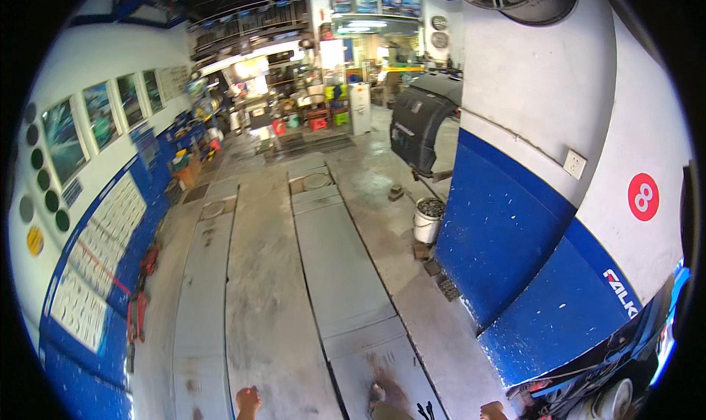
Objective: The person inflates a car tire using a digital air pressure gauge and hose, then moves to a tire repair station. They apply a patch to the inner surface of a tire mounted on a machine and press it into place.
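At the lower edge, left of the middle, hangs my left hand (248,401). Its fingers look curled in, and no object shows in them; it is over the bare concrete floor between two grey lift platforms. My right hand (492,410) is at the lower edge on the right, mostly cut off by the picture, so its fingers are not clear. Between the hands lies the right-hand grey platform (346,258), with a dark stain near me. Neither hand touches anything that I can see.
A white bucket (427,221) stands beside the blue-and-white pillar (507,229). Beyond it is a black car bumper (423,126). Red floor jacks (137,313) sit along the left wall. At lower right are tools and a wheel-like round part (614,401). Cluttered workbenches fill the back.
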`<state>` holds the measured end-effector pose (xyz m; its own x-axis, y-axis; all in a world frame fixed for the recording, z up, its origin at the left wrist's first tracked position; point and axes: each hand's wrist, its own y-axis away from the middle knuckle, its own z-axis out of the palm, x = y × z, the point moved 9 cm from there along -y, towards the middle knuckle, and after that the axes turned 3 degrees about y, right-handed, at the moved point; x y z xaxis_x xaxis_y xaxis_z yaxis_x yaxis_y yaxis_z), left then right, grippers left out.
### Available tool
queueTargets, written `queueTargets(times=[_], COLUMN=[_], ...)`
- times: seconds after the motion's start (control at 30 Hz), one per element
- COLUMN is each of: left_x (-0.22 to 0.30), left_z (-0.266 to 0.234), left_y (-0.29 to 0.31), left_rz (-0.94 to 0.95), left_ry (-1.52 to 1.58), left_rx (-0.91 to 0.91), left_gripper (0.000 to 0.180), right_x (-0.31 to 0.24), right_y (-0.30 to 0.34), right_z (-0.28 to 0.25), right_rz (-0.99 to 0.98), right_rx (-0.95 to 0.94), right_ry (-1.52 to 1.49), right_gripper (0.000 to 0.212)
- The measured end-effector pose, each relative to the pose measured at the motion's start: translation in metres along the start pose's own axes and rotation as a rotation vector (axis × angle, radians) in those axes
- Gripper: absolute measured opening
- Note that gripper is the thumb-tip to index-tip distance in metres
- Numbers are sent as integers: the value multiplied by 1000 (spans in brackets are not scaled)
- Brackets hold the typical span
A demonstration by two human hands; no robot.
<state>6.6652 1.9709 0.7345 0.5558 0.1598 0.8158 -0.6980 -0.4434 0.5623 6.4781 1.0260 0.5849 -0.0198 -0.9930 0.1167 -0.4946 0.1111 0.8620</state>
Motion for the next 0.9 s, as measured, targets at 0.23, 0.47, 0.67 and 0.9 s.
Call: queueTargets(times=[0.23, 0.47, 0.67, 0.9], left_x=[114, 65, 155, 373], left_z=[183, 229, 290, 417], left_y=[-135, -166, -261, -488], left_rz=[159, -249, -310, 513], left_ry=[-20, -934, -935, -1658], left_rx=[-414, -285, -255, -377], left_gripper=[42, 34, 32, 30], right_x=[-24, -101, -116, -80], right_y=[-16, -22, -153, -361], right_z=[-248, -613, -729, -739], right_rz=[564, 439, 398, 359], right_rx=[500, 522, 659, 335], right_ry=[-908, -881, -813, -1041], right_gripper=[66, 60, 51, 36])
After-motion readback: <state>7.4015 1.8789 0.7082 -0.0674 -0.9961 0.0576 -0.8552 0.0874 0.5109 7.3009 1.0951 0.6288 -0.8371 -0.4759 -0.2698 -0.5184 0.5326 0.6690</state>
